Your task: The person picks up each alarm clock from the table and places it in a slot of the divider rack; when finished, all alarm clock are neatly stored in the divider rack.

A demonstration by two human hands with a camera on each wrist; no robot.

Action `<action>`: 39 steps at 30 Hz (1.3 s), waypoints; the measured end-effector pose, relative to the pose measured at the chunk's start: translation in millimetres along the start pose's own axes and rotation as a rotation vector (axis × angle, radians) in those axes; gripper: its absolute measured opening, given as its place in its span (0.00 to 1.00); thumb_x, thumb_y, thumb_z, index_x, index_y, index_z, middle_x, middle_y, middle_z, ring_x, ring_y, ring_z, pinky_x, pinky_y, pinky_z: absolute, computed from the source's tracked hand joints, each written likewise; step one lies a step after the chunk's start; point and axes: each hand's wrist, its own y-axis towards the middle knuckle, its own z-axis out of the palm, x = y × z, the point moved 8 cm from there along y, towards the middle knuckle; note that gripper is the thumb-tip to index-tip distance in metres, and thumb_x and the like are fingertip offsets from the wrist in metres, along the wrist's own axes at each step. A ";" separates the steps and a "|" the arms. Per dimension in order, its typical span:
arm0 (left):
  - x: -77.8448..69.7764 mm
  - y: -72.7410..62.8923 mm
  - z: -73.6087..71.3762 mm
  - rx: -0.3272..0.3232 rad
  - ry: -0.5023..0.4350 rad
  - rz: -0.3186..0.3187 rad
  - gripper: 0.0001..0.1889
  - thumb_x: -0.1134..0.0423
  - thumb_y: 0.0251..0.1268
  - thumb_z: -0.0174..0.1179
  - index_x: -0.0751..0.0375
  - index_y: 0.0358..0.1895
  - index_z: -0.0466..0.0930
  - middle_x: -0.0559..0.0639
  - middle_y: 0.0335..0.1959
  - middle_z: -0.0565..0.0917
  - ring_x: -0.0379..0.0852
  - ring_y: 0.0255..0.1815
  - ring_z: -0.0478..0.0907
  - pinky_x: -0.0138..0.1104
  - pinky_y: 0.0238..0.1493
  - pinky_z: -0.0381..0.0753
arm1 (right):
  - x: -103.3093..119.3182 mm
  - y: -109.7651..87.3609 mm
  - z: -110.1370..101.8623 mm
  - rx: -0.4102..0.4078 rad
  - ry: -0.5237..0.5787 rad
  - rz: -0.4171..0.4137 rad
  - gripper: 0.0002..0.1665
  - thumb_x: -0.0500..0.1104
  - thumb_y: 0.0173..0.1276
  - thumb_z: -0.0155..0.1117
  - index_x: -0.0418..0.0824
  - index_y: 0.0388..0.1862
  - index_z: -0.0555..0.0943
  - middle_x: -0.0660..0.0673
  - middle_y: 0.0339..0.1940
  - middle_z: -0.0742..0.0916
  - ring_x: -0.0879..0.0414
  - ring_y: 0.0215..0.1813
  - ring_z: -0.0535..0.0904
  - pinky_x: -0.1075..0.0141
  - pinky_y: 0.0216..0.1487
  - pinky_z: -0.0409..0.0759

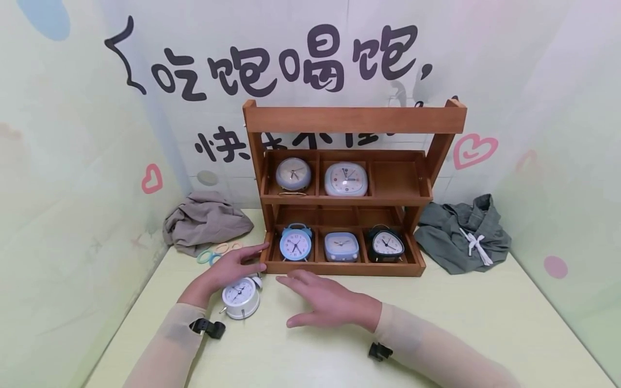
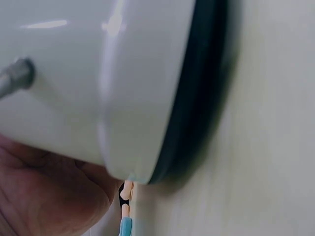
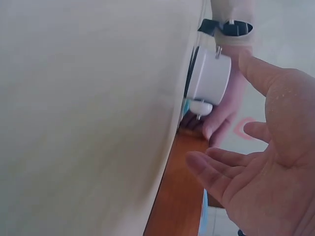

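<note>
1. The table is pale yellow-green and bears everything below; the walls behind it carry large dark characters and pink hearts
2. A wooden shelf stands at the back of the table, with two tiers of compartments
3. A grey-green garment lies crumpled right of the shelf, a beige cloth left of it
4. The right hand hovers flat over the table just before the shelf, fingers spread and relaxed, holding nothing
5. The left hand reaches toward the shelf's lower left corner, fingers out straight, its palm against the white alarm clock
6. The white alarm clock lies face up on the table under the left wrist, near the shelf's left front corner
7. Five clocks sit in the shelf: two pale ones above; a blue twin-bell clock, a pale square one and a black clock below
8. Pastel rings lie by the beige cloth
</note>
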 end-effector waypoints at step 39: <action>-0.6 1.3 0.0 0.019 -0.011 0.030 0.38 0.39 0.78 0.70 0.37 0.86 0.70 0.54 0.85 0.71 0.63 0.84 0.69 0.64 0.82 0.66 | 24.6 37.7 31.0 0.154 0.027 -0.027 0.54 0.73 0.79 0.65 0.65 0.94 0.53 0.40 0.88 0.68 0.49 0.86 0.67 0.54 0.81 0.74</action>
